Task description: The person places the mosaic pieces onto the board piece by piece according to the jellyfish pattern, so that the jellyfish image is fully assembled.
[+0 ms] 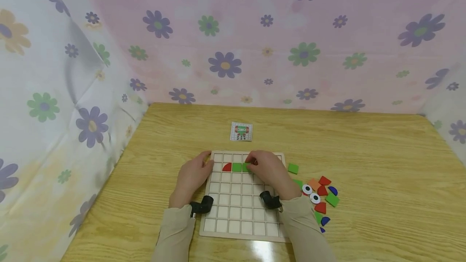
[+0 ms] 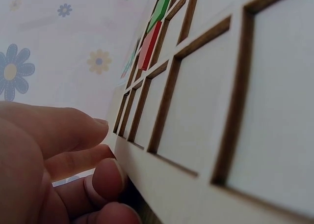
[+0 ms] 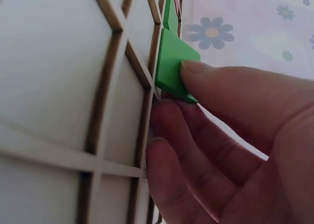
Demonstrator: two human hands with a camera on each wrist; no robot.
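A wooden grid board (image 1: pixel 236 209) lies on the table in front of me. In its second row sit a red quarter-round piece (image 1: pixel 227 167) and a green square (image 1: pixel 236 167). My right hand (image 1: pixel 267 171) pinches another green square piece (image 3: pixel 172 67) and holds it tilted at a cell just right of the placed green one. My left hand (image 1: pixel 193 175) rests against the board's left edge (image 2: pixel 162 177), with its fingertips touching the rim. In the left wrist view the red piece (image 2: pixel 149 44) and a green piece (image 2: pixel 162 8) show far up the board.
A small picture card (image 1: pixel 241 131) lies beyond the board. Right of the board are loose pieces: a green square (image 1: pixel 293 168), red (image 1: pixel 324 181), orange (image 1: pixel 313 184), blue (image 1: pixel 332 190) shapes and two eye discs (image 1: pixel 311 194). Flowered cloth walls close the table's back and sides.
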